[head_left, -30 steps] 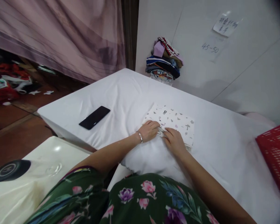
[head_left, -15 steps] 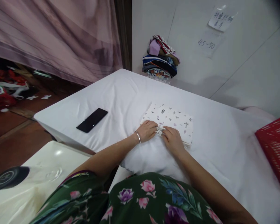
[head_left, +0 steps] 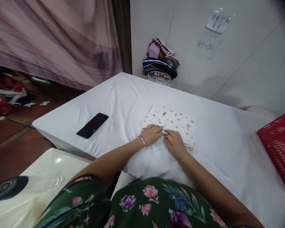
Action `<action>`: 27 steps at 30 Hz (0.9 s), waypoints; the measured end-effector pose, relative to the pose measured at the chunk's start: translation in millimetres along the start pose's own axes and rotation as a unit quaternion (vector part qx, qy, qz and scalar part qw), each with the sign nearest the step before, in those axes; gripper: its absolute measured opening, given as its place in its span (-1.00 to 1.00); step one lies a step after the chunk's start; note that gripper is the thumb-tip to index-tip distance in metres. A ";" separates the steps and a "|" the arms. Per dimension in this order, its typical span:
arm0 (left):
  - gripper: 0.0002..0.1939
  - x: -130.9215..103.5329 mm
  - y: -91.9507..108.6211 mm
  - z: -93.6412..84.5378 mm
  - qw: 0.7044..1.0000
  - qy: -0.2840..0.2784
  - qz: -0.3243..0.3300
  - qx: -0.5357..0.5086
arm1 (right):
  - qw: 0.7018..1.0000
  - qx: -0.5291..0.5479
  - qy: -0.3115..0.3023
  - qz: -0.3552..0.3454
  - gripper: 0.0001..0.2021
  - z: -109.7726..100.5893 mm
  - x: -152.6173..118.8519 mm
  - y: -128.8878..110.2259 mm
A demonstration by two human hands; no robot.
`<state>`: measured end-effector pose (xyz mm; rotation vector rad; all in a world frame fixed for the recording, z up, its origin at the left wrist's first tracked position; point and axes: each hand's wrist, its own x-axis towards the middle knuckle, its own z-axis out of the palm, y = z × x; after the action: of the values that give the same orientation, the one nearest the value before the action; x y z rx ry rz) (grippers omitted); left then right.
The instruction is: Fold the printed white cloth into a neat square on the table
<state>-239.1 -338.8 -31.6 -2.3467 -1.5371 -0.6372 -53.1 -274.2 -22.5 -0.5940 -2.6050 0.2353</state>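
Observation:
A folded white cloth (head_left: 173, 119) with small grey prints lies flat on the white-covered table (head_left: 130, 95) in front of me. My left hand (head_left: 152, 134), with a silver bracelet at the wrist, grips the near edge of the folded cloth. Close beside it, my right hand (head_left: 174, 142) pinches the same edge, its fingertips almost meeting the left ones. Several layers of the cloth show between the two hands. Both thumbs are mostly hidden below the edge.
A black phone (head_left: 92, 125) lies left of the cloth. Folded clothes (head_left: 160, 61) are stacked by the wall at the far edge. A red plastic basket (head_left: 280, 142) stands at the right. At lower left is a cream surface (head_left: 68, 161) with a dark round-ended object (head_left: 9, 187).
My left hand has shifted slightly right along the cloth's near edge, covering more of the layers. The right hand keeps its grip. The head view has tilted a little.

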 end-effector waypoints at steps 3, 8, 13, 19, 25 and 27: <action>-0.86 0.3 0.0 1.0 1.000 -0.003 -0.009 0.002 | 1.000 -0.023 0.003 0.000 -0.79 -6.2 -7.9 5.0; -0.90 -0.6 -1.8 -0.4 1.000 -0.011 -0.011 -0.022 | 0.996 -0.084 0.011 0.012 -0.81 -22.2 -33.7 20.9; -0.92 -1.4 -3.6 1.3 0.999 0.003 -0.013 -0.046 | 0.993 -0.110 0.032 0.017 -0.83 -27.1 -50.6 29.5; -0.93 -3.2 -6.1 4.5 0.998 -0.002 -0.024 -0.055 | 0.996 -0.077 0.045 0.018 -0.83 -26.0 -47.9 27.7; -0.91 0.5 -2.1 1.8 1.000 -0.006 -0.004 -0.021 | 0.997 -0.061 0.045 0.009 -0.81 -25.3 -48.8 29.7; -0.88 5.3 2.1 2.0 1.000 -0.002 0.015 -0.007 | 0.997 -0.063 0.044 0.010 -0.80 -24.6 -49.7 29.5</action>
<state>-234.9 -334.6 -30.7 -2.3776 -1.4994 -0.6381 9.2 -268.5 -28.0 -0.6584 -2.5428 0.0486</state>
